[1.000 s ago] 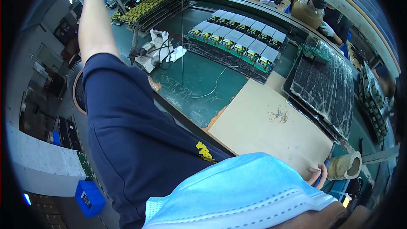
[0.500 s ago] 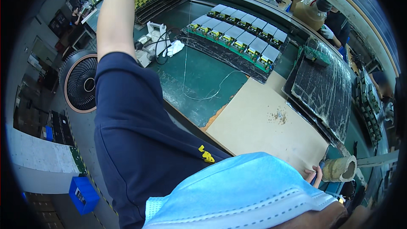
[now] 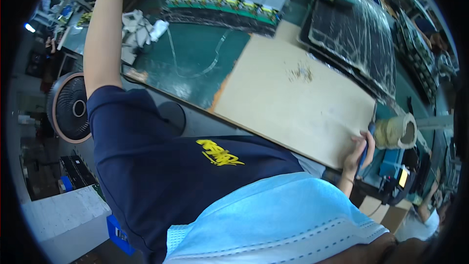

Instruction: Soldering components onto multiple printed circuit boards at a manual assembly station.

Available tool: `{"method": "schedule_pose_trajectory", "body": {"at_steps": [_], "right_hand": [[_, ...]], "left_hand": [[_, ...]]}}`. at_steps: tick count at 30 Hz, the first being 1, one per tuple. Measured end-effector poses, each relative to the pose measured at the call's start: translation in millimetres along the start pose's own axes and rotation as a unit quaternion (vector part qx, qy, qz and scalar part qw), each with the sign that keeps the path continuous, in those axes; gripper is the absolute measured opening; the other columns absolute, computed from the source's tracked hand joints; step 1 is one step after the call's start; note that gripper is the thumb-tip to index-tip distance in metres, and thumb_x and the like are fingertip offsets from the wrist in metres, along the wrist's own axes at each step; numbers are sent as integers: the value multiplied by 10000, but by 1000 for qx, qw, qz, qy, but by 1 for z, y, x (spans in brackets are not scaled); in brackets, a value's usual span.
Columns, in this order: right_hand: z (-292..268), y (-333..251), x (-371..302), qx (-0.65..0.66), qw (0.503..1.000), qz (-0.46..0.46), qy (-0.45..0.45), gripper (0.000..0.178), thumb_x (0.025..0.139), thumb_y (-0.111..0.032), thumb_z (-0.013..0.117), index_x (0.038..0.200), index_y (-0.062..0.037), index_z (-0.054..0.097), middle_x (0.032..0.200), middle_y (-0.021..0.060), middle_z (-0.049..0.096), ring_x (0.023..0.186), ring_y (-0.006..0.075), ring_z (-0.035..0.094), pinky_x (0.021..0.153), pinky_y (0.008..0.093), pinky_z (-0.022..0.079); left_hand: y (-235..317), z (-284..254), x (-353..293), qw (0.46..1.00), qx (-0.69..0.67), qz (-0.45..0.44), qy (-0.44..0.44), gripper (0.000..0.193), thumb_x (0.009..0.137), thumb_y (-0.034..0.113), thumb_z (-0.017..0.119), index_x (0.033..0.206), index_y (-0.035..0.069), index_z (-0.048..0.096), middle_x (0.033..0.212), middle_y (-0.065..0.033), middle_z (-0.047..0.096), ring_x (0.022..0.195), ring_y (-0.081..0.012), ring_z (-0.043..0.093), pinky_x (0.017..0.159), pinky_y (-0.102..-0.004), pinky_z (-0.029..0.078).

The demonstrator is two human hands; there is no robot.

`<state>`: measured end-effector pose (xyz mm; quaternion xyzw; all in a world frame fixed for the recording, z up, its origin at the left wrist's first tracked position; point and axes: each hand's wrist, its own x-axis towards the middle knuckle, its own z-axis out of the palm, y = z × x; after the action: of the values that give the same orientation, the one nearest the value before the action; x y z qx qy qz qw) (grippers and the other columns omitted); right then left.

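My right hand is closed around a slim dark blue pen-shaped tool at the right edge of a beige board. The tool stands on a slant; I cannot make out its tip. Small loose metallic bits lie scattered on the board. My left arm stretches up and away at the left, and its hand is beyond the upper edge. Past the board sit rows of green circuit boards with grey block tops, on a black wrapped tray.
A black panel in torn clear film lies at the right. Beside my right hand are a hollow beige roll and a blue device with a lit display. White gloves and a fan are leftward. A person appears lower right.
The view has swung, so the table things sit higher in the picture. My right hand and the tool show more fully. My left hand stays out of sight.
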<state>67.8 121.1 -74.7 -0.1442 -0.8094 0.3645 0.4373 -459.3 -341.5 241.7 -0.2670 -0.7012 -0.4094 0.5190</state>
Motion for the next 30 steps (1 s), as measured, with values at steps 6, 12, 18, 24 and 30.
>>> {"method": "schedule_pose_trajectory", "body": {"at_steps": [6, 12, 18, 24, 30], "right_hand": [[1, -5, 6, -23, 998, -62, -13, 286, 1004, -95, 490, 1245, 35, 574, 939, 181, 685, 847, 253, 656, 857, 384, 489], [-1, -10, 7, 40, 998, -50, -21, 314, 1023, -214, 510, 1227, 14, 580, 874, 164, 702, 844, 251, 639, 856, 383, 471], [-6, -6, 7, 81, 994, -69, 4, 341, 1034, -249, 505, 1241, 17, 556, 973, 180, 683, 749, 232, 664, 806, 375, 484], [-10, -7, 6, 129, 990, -53, 1, 330, 1033, -236, 498, 1236, 19, 555, 960, 178, 687, 766, 231, 662, 808, 374, 483], [-9, -8, 6, 173, 983, -49, -38, 329, 1022, -232, 512, 1216, 25, 580, 935, 204, 693, 773, 256, 687, 760, 372, 502]], "left_hand": [[93, 151, -212, 879, 88, -3, -469, 485, 892, 445, 646, 1054, -9, 695, 922, -261, 703, 984, -384, 683, 847, -448, 533], [112, 255, -288, 748, 344, 8, -568, 789, 833, 583, 691, 1282, -58, 591, 1254, -297, 594, 1193, -379, 590, 976, -433, 490], [95, 303, -313, 751, 428, -51, -500, 719, 845, 542, 695, 1264, -39, 628, 1323, -274, 577, 1229, -347, 582, 999, -388, 490], [108, 247, -256, 713, 15, -481, -510, 469, 942, 496, 582, 984, 39, 676, 940, -102, 679, 838, -233, 645, 649, -403, 509], [198, 117, -267, 629, -407, -569, -339, 300, 1011, 276, 505, 1161, 52, 636, 1068, -136, 694, 983, -273, 665, 836, -446, 534]]}}
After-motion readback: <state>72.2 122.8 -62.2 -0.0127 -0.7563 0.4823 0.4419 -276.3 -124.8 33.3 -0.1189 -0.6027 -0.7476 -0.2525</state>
